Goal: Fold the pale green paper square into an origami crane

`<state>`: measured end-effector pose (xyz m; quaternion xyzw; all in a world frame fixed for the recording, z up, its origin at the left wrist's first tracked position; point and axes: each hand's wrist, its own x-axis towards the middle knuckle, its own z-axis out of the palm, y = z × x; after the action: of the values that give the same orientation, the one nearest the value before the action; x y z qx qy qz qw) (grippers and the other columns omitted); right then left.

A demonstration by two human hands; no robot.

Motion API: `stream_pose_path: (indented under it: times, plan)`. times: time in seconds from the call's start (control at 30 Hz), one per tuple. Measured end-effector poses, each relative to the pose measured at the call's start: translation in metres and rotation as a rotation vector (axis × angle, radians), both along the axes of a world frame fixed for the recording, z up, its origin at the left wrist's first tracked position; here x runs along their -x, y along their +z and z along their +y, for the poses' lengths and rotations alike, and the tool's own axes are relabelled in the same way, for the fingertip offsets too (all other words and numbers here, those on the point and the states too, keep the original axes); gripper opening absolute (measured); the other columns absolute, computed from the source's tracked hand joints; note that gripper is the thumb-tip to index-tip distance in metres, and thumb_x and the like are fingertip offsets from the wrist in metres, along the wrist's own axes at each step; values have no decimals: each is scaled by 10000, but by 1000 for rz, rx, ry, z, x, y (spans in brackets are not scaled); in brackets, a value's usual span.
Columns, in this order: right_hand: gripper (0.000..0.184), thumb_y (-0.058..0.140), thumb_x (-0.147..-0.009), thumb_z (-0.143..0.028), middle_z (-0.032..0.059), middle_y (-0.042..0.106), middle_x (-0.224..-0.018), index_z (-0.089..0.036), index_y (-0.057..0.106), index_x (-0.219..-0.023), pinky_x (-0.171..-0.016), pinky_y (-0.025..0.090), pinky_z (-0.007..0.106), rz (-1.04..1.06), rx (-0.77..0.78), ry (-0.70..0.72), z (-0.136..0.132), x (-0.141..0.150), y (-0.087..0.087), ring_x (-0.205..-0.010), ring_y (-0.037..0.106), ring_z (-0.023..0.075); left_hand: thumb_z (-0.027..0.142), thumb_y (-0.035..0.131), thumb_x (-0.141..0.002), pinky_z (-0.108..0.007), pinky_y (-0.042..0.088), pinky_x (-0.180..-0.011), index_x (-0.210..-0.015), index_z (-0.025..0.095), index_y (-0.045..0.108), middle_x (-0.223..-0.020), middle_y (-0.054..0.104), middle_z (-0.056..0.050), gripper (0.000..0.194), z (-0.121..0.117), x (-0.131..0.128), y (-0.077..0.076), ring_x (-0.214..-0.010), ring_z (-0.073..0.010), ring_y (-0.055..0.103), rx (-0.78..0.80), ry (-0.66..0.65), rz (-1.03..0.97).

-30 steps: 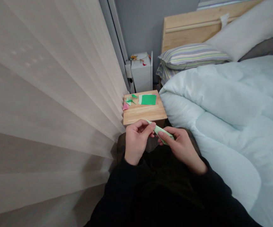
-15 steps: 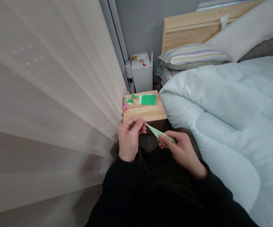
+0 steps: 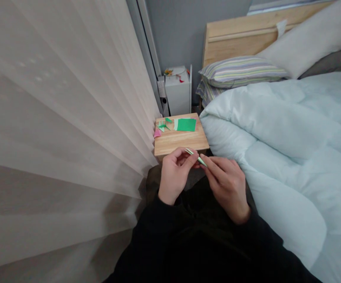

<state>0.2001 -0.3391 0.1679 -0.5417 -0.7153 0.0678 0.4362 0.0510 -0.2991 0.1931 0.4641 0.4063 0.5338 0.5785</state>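
Both hands meet over my lap, in front of a small wooden table [image 3: 182, 142]. My left hand [image 3: 174, 177] pinches the far end of a narrow folded strip of pale green paper [image 3: 196, 157]. My right hand [image 3: 227, 184] is closed on the strip's near end, with the fingers covering most of it. The paper shows edge-on as a thin sliver between the two hands. On the table lie a green paper sheet [image 3: 186, 124], small green folded pieces [image 3: 163, 125] and a pink scrap [image 3: 157, 133].
A sheer curtain [image 3: 64, 118] fills the left side. A bed with a pale blue duvet [image 3: 279, 129], a striped pillow [image 3: 241, 70] and a wooden headboard lies to the right. A white box [image 3: 176, 90] stands behind the table by the wall.
The left hand, which had drawn away to the left, has come back to the strip. The paper has turned edge-on and the right hand's fingers have closed over more of it.
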Motion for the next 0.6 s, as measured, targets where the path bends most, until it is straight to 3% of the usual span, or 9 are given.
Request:
stream_pose_path:
  times: [0.1, 0.2, 0.3, 0.4, 0.6]
  plan:
    - [401, 611, -1002, -383, 132, 760, -1180, -226, 687, -1363, -902, 477, 419, 5, 39, 64, 0, -1, 2, -1050, 692, 291, 383, 822, -789, -244, 568, -684, -895, 159, 745, -839, 737, -30, 260, 2, 5, 2, -751, -141, 679, -20, 10, 59]
    - [448, 535, -1031, -455, 127, 753, -1209, -195, 660, -1375, -921, 494, 404, 231, 216, 177, 0, -3, 8, -1084, 692, 286, 326, 811, -796, -233, 555, -667, -917, 159, 767, -817, 738, -28, 212, 3, 10, 5, -739, -138, 672, -32, -25, 110]
    - [441, 446, -1063, -489, 86, 782, -984, -179, 759, -1092, -789, 507, 341, 444, 432, 268, 1, -5, 14, -882, 710, 229, 297, 810, -793, -221, 529, -618, -889, 162, 775, -811, 739, -26, 170, 2, 11, 7, -674, -118, 641, -46, -40, 128]
    - [450, 510, -1038, -507, 47, 748, -807, -180, 741, -834, -708, 486, 301, 537, 553, 342, 3, -5, 15, -756, 677, 190, 300, 816, -786, -222, 504, -584, -827, 164, 779, -840, 746, -30, 147, 2, 9, 7, -608, -93, 595, -50, -26, 105]
    - [449, 541, -1021, -518, 40, 736, -769, -183, 707, -772, -702, 492, 293, 612, 599, 359, 3, -1, 15, -719, 666, 177, 268, 824, -767, -211, 452, -546, -694, 166, 769, -704, 696, -7, 136, 3, 10, 9, -566, -80, 541, -22, 13, 61]
